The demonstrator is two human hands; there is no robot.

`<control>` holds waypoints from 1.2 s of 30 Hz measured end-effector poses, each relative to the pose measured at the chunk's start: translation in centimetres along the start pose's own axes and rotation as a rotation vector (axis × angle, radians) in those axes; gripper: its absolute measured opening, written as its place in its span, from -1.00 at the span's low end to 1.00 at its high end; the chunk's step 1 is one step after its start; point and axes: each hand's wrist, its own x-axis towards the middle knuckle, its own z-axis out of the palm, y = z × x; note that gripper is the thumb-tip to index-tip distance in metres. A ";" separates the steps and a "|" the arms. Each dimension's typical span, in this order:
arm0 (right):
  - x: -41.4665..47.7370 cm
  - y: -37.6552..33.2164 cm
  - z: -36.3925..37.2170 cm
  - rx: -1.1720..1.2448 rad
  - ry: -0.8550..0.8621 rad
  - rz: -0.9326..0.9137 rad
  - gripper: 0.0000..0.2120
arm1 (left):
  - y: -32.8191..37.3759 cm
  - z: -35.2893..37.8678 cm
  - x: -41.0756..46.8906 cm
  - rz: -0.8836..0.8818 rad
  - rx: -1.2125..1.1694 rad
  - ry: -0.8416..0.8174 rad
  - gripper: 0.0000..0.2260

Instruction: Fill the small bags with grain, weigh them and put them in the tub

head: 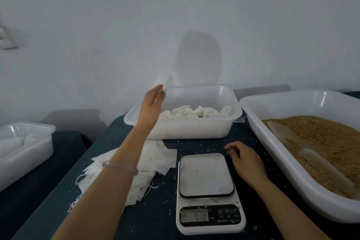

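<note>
My left hand [153,101] reaches out over the left rim of the white tub [194,128] and holds a small white bag [162,84] at its fingertips, above the rim. Several filled white bags [192,112] lie inside that tub. My right hand [245,159] rests on the dark cloth just right of the white kitchen scale [207,191], fingers loosely curled and holding nothing. The scale's plate is bare and its display [194,215] is lit. A big white tray of brown grain [327,142] stands at the right, with a clear scoop [303,154] lying in it.
A heap of flat empty bags [155,158] with strings lies left of the scale, under my left forearm. Another white tub [23,148] with pale bags sits on a lower surface at far left. Loose grains dot the dark tablecloth [152,218]. A wall stands close behind.
</note>
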 end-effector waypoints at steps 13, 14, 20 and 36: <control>0.0 -0.1 0.0 -0.046 -0.013 -0.017 -0.85 | -4.3 -0.5 2.3 -0.084 1.183 -0.461 -0.55; 0.0 -0.1 0.1 -0.042 -0.013 -0.017 -0.85 | -4.1 -0.6 2.0 -0.035 1.223 -0.424 -0.58; 0.0 0.0 0.0 -0.016 -0.019 -0.019 -0.86 | -2.6 -0.3 -4.2 0.161 0.971 0.080 -0.74; -0.4 0.2 0.0 -0.024 -0.015 -0.063 -0.86 | -6.5 -1.5 -10.5 -0.177 1.453 -0.205 -0.62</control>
